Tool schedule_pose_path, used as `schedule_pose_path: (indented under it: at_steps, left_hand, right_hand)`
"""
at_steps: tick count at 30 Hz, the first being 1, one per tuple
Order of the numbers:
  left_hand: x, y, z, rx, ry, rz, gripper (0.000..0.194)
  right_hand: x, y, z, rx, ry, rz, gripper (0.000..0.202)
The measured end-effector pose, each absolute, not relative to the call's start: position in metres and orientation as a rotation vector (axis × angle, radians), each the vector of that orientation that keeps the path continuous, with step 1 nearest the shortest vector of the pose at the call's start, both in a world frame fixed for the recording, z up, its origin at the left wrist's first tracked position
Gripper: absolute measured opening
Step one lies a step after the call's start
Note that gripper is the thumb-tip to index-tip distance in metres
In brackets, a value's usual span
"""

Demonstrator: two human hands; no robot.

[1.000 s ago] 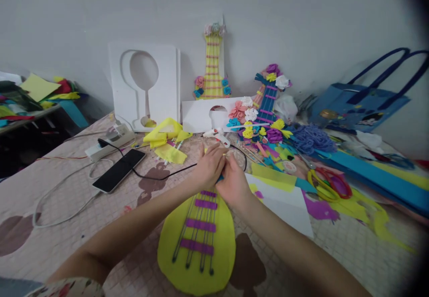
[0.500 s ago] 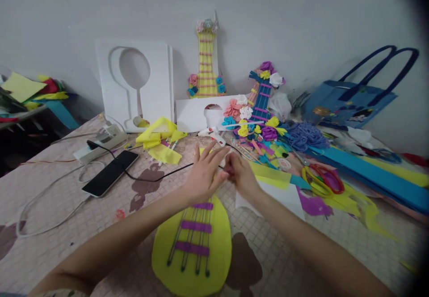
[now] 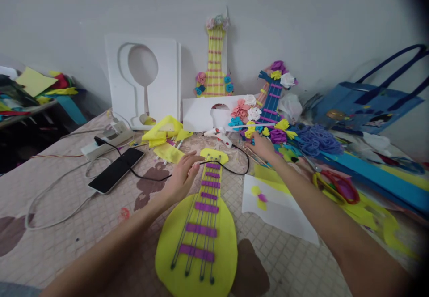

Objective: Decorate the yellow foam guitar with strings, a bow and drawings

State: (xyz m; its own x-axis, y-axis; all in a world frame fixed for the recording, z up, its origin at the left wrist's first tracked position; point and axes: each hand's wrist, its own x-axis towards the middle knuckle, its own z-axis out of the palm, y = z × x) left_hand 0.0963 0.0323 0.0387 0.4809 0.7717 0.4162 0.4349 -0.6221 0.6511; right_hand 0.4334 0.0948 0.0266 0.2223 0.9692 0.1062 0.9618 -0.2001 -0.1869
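A yellow paper instrument shape (image 3: 196, 218) with purple strips and dark strings lies flat on the table. My left hand (image 3: 183, 174) is beside its neck, fingers spread, next to a black cable (image 3: 152, 180). Further right, my right hand (image 3: 260, 146) reaches to the pile of paper flowers (image 3: 250, 111), its fingertips by a yellow flower and a small blue piece; what it holds, if anything, is too small to make out. A white glue gun (image 3: 219, 136) lies just left of that hand.
A phone (image 3: 116, 171) and power strip (image 3: 107, 141) lie at left. Against the wall stand white cut-out boards (image 3: 167, 82) and a decorated yellow instrument (image 3: 215, 60). To the right are scissors (image 3: 338, 187), purple yarn (image 3: 317, 139) and a blue bag (image 3: 362, 104).
My hands have moved apart. The right went forward and right to the flowers; the left drew back slightly left, uncovering the yellow neck. The camera view has shifted a little left.
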Motion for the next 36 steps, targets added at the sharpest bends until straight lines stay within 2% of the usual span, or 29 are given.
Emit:
schedule_pose_path:
  at_steps: [3,9,20,26,33,36]
  left_hand:
    - [0.095,0.033,0.035,2.264,0.974,0.954,0.039]
    - [0.093,0.033,0.033,2.255,0.924,0.957,0.037]
    - [0.087,0.034,0.031,2.243,0.948,0.994,0.035]
    - [0.086,0.034,0.029,2.258,0.949,0.999,0.033]
    - [0.085,0.034,0.031,2.267,0.935,1.015,0.033]
    - [0.082,0.035,0.03,2.26,0.94,1.017,0.032]
  right_hand:
    - [0.434,0.094,0.022,-2.32,-1.858,0.024,0.046]
    - [0.442,0.096,0.02,-2.236,-1.881,0.052,0.024]
    - [0.494,0.087,0.066,-2.135,-1.762,0.02,0.032]
    - [0.481,0.083,0.049,-2.099,-1.984,0.042,0.021]
    - [0.44,0.105,0.027,-2.153,-2.133,0.079,0.024]
    - [0.432,0.114,0.02,-2.192,-2.166,0.094,0.031]
